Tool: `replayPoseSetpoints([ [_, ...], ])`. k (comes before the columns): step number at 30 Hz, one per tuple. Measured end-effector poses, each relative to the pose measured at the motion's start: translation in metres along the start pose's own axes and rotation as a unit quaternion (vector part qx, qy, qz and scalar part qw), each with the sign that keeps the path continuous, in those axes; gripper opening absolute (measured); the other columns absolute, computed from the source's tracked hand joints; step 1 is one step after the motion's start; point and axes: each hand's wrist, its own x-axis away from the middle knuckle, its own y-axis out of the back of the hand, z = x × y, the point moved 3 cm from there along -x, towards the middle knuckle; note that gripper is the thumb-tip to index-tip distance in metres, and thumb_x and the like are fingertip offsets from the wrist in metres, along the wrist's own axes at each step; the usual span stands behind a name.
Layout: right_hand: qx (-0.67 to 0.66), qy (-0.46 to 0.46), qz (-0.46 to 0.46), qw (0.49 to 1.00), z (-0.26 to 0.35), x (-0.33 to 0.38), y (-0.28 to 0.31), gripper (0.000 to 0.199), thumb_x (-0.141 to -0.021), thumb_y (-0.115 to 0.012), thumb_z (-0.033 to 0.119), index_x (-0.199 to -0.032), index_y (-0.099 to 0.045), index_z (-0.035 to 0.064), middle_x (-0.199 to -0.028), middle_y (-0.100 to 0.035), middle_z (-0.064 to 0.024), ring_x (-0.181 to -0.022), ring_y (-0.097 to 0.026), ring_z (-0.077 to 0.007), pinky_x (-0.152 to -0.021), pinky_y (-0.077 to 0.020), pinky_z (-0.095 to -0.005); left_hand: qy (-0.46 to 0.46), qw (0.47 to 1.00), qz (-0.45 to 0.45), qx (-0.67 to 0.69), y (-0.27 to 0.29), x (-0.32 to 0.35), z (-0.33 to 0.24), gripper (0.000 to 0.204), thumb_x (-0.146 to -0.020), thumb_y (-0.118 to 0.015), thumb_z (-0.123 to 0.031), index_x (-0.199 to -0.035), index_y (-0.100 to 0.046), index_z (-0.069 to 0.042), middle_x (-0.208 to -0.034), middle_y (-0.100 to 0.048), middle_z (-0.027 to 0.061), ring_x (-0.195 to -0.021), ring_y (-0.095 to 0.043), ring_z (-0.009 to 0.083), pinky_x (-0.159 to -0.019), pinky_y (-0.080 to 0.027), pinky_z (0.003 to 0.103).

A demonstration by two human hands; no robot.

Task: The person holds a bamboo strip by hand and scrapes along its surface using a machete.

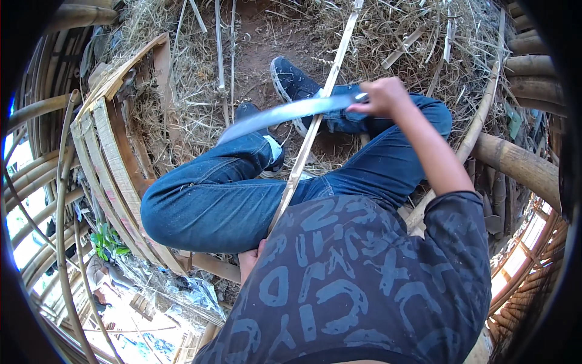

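My right hand [385,98] is closed round the handle of a machete [291,111]. Its long, slightly curved blade points left across my shins and over a bamboo strip [312,130]; whether the two touch I cannot tell. The pale, narrow strip slants from the straw at the top down between my legs, over my left thigh, to my waist. There my left hand [248,261] is closed at the strip's lower end, low beside the thigh. My shirt hides most of that hand's fingers and the end of the strip.
I sit with bent legs on earth strewn with straw [418,30] and loose bamboo slivers. A broken wooden crate [109,151] stands to my left. Thick bamboo poles [521,167] lie close on the right. Bamboo slat walls [45,176] curve round both sides.
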Motion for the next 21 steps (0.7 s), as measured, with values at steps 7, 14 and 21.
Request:
replayPoseSetpoints([
  [7,-0.033,-0.205,-0.033,0.978,-0.056,0.027,0.010,0.074,-0.083,-0.045,0.075,-0.073,-0.068,0.0050,-0.068,-0.066,-0.0181,-0.069,-0.068,-0.0351,-0.064,-0.0539,-0.0464,0.032,0.999,0.007,-0.016,-0.005,-0.004,0.008,0.056,-0.090,-0.067,-0.033,-0.053,-0.057,0.008,-0.041,-0.047,0.0132,-0.040,-0.049,0.0186,-0.049,-0.040,0.031],
  [14,-0.041,-0.029,-0.023,0.998,0.014,0.004,0.005,0.063,-0.080,-0.056,0.069,-0.076,-0.063,0.0065,-0.060,-0.062,-0.0164,-0.061,-0.065,-0.0357,-0.060,-0.0521,-0.0458,-0.122,0.990,0.003,-0.074,-0.003,-0.006,0.001,0.058,-0.088,-0.068,-0.036,-0.051,-0.056,0.008,-0.039,-0.042,0.0118,-0.036,-0.043,0.0174,-0.044,-0.036,0.033],
  [21,0.009,-0.241,-0.055,0.969,-0.104,0.016,0.009,0.072,-0.081,-0.048,0.074,-0.076,-0.067,0.0045,-0.073,-0.067,-0.0204,-0.073,-0.067,-0.0371,-0.065,-0.0520,-0.0484,-0.001,0.999,0.030,-0.040,-0.003,-0.002,-0.028,0.060,-0.088,-0.067,-0.037,-0.051,-0.054,0.008,-0.039,-0.040,0.0093,-0.036,-0.039,0.0154,-0.043,-0.033,0.032],
])
